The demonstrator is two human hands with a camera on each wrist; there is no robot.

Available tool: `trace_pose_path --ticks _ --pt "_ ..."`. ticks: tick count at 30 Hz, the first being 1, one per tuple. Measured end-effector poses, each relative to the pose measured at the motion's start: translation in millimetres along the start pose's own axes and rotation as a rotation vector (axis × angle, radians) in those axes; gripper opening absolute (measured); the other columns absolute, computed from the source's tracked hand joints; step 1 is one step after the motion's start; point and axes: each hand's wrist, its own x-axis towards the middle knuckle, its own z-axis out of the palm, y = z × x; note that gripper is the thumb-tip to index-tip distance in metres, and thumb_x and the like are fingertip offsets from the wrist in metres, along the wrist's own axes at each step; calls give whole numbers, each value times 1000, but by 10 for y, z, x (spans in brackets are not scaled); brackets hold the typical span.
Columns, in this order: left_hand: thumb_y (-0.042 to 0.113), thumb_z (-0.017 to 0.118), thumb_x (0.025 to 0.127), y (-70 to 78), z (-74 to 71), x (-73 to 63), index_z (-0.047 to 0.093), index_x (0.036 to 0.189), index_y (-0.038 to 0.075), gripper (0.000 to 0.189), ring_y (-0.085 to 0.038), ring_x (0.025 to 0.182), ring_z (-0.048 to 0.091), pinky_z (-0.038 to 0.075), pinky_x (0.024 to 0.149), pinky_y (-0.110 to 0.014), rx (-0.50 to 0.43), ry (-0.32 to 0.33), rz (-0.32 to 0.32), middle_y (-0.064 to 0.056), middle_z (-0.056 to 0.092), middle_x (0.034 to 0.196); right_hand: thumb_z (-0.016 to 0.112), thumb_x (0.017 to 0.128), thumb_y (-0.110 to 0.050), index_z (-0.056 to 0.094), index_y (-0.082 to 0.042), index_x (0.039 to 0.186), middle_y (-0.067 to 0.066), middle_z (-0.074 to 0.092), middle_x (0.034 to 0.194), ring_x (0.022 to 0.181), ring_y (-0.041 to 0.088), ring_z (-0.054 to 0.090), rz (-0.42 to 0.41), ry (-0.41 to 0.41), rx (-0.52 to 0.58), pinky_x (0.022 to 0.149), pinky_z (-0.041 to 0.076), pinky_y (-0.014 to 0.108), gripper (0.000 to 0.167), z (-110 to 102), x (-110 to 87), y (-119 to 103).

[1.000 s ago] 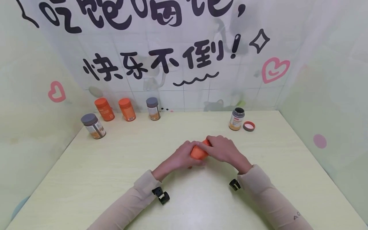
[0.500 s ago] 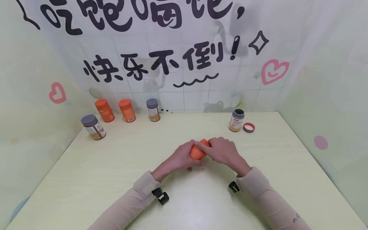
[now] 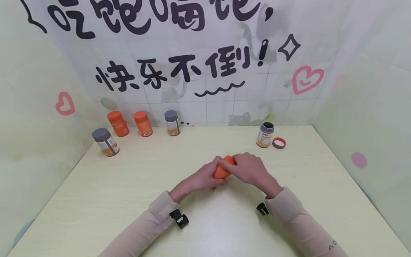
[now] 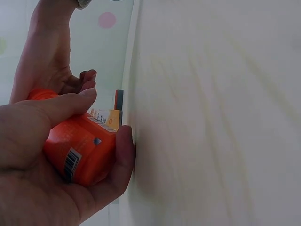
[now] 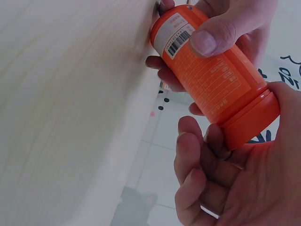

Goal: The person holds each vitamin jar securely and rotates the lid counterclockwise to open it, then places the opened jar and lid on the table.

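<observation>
Over the middle of the table, my left hand (image 3: 205, 176) grips an orange bottle (image 3: 222, 172) by its body, thumb along one side and fingers curled round the other. The bottle lies tilted in the hands, its printed label and barcode facing the right wrist view. My right hand (image 3: 250, 167) holds the bottle's ridged orange cap (image 5: 251, 120) between thumb and curled forefinger, its other fingers bent below. The cap sits on the bottle's neck with a thin seam showing. In the head view the hands cover most of the bottle.
Back right stands an uncapped bottle (image 3: 265, 135), its red-and-grey cap (image 3: 279, 143) lying beside it. Along the back left are two orange bottles (image 3: 118, 124) (image 3: 143, 124) and two grey-capped bottles (image 3: 106, 142) (image 3: 172, 123). Walls (image 3: 363, 107) edge the table on three sides.
The right hand has shifted slightly on the cap end, and the bottle has tipped a little between the hands. Both hands keep hold of it; the other bottles stay put.
</observation>
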Motion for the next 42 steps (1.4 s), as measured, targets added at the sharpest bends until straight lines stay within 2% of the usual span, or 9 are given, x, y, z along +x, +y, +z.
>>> trace_pose_path --ticks 10,24,34,42 --pt "9 70 97 6 -36 4 37 131 10 48 -21 67 60 55 62 -28 -17 -47 17 -10 59 106 53 95 -67 51 -16 68 -3 41 60 54 15 42 -29 -13 48 54 30 28 58 -16 13 32" --pt "10 70 97 -6 -43 15 36 133 11 49 -22 71 60 56 63 -30 -41 -56 23 -12 57 112 54 96 -64 54 -16 72 -2 44 61 55 15 45 -51 -34 78 55 32 28 54 -23 40 51" --pt "8 68 97 25 -54 19 36 132 12 48 -20 73 60 56 63 -29 -37 -59 21 -11 57 114 54 97 -63 54 -17 72 -2 46 62 56 16 46 -80 -28 26 56 33 28 52 -56 56 69" --pt "6 67 97 12 -51 17 36 131 11 46 -20 73 59 55 62 -28 -49 -68 35 -13 56 114 57 96 -60 57 -18 73 -2 49 63 58 16 49 -94 -39 67 57 35 29 48 -53 67 86"
